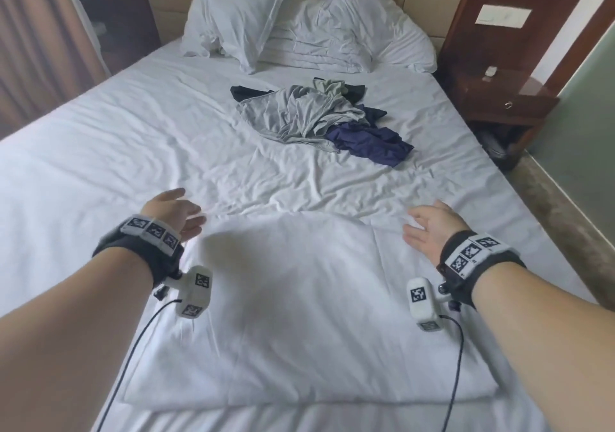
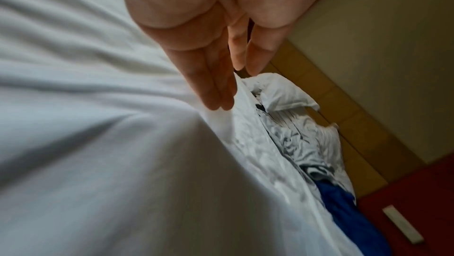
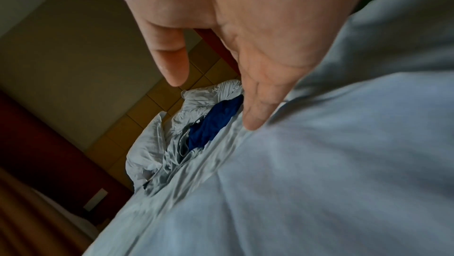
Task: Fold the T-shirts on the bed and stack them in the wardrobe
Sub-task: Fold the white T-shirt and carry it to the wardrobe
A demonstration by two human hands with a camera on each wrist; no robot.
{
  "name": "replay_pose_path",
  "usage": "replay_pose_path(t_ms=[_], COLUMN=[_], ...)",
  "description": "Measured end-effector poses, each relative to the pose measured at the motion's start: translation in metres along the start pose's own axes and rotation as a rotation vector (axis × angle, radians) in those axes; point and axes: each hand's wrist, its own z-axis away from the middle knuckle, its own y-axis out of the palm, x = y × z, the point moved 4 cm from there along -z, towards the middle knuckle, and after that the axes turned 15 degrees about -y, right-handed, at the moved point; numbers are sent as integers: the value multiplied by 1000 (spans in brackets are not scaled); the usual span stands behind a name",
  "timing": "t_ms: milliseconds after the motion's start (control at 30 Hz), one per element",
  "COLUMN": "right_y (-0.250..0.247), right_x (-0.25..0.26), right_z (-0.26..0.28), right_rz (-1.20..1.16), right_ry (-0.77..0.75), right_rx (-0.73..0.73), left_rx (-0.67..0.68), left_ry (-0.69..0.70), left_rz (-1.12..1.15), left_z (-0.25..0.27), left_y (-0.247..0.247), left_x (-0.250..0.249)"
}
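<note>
Overhead, head view: white T-shirt (image 1: pixel 293 301) lies spread flat on near part of bed (image 1: pixel 100 125), folded edge at far side; left hand (image 1: pixel 174 213) at its far-left corner, fingers straight and relaxed, gripping nothing; right hand (image 1: pixel 429 228) at far-right corner, fingers spread, palm down, likewise gripping nothing; both wrists carry black bands w/ marker tags and cabled white cameras. Pile of unfolded T-shirts (image 1: pixel 319 115) (grey, navy, black, pale green) sits mid-bed, well apart from hands; two pillows (image 1: pixel 239 15) against headboard at far end; dark wood nightstand (image 1: pixel 499 95) far right; curtain (image 1: pixel 36 32) far left.

Left wrist view: left hand (image 2: pixel 209 27) w/ fingers (image 2: pixel 216 85) straight, close together, tips at or just above white fabric edge; contact cannot be told; pile (image 2: pixel 307 153) and a pillow visible beyond.

Right wrist view: right hand (image 3: pixel 245 36) w/ thumb apart from extended fingers (image 3: pixel 258 108), fingertips at the shirt fabric; navy shirt (image 3: pixel 213 122) of pile visible beyond; picture blurred.
</note>
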Motion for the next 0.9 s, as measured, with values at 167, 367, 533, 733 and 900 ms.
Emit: replay_pose_path(t_ms=[167,367,533,733,900], right_y=[-17,-41,-61,-76,-80], right_x=[4,-12,-34,-72,-87], right_z=[48,125,163,185,196], right_rz=[207,991,1161,1444,1365], right_ry=[-57,-203,-178,-215,-217], right_rx=[30,371,462,642,577], left_rx=[-52,-25,-26,46,-14], left_ry=[107,256,276,112,179], left_rz=[-235,-945,-1293,-1850,-1855], left_z=[43,113,135,127,105], left_y=[-4,-12,-24,-44,-53], left_x=[3,37,69,131,158])
